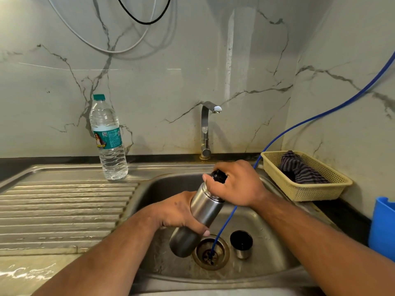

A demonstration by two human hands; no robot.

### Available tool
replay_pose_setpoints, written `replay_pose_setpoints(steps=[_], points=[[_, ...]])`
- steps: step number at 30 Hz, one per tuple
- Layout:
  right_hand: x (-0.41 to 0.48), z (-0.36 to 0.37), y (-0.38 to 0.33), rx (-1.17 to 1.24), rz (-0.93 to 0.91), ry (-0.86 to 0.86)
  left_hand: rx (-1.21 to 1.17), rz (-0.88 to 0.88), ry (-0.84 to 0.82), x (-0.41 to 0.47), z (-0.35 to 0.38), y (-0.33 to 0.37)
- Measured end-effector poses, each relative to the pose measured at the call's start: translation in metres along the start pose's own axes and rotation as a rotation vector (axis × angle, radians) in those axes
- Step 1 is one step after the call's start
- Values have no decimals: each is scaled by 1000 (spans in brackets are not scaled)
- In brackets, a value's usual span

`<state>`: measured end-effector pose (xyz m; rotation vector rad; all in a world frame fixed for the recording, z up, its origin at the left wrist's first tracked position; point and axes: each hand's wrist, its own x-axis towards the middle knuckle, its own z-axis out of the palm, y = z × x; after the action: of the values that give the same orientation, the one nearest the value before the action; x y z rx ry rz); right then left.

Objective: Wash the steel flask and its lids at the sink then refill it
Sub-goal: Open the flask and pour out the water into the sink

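Left hand (177, 212) grips tilted flask (201, 212) over sink (267, 238); right hand (239, 184) grips its black lid (219, 176); cup (241, 244) stands beside drain (210, 252).

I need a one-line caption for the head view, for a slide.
Over the sink, the left hand holds the steel flask while the right hand grips its black lid.

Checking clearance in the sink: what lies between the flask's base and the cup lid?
Head view: the drain, with the blue hose running into it, between flask and cup lid.
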<state>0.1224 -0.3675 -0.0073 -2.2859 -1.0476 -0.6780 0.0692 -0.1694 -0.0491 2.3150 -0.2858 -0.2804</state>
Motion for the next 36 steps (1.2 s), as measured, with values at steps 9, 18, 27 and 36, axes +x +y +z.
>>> replay_pose_setpoints(steps=[9,18,27,36], points=[[2,-20,1,-18,135,-368,42,12,51,8,11,-1],[0,-12,-7,-59,362,-335,133,-48,137,14,11,-1],[0,-27,-3,54,-21,-514,68,-48,44,1,0,-7],[-2,-32,0,83,131,-546,146,-66,88,2,4,-15]])
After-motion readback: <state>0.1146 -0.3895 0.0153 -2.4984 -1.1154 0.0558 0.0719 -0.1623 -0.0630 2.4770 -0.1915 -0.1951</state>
